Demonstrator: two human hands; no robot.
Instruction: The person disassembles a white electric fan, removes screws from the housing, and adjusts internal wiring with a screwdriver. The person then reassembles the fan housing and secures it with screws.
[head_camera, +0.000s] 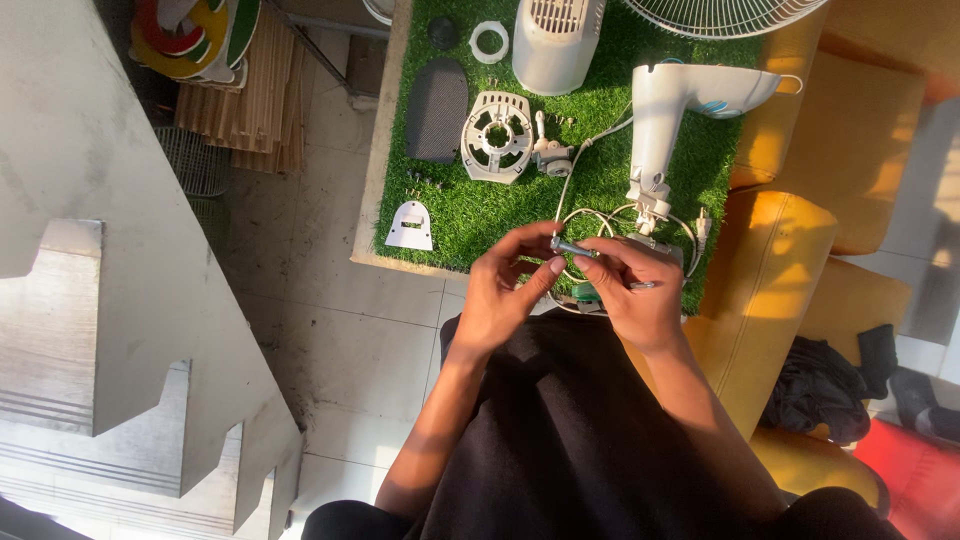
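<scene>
My left hand (507, 290) and my right hand (637, 292) meet above my lap, both pinching a small metal rod-like part (572, 247) between their fingertips. A green-handled tool (585, 293) shows just below, between the hands. Behind the hands, on the green turf mat (470, 215), lie the white fan neck housing (680, 110), a coiled white cable (600, 225), a round white motor bracket (497, 137) and a small motor piece (550, 155).
A dark oval cover (437, 110), a white ring (489, 41), a white plate (410, 227), a white fan base (555, 40) and a fan grille (720, 15) lie on the mat. Yellow seat (790, 250) at right, grey stepped panel (110, 320) at left.
</scene>
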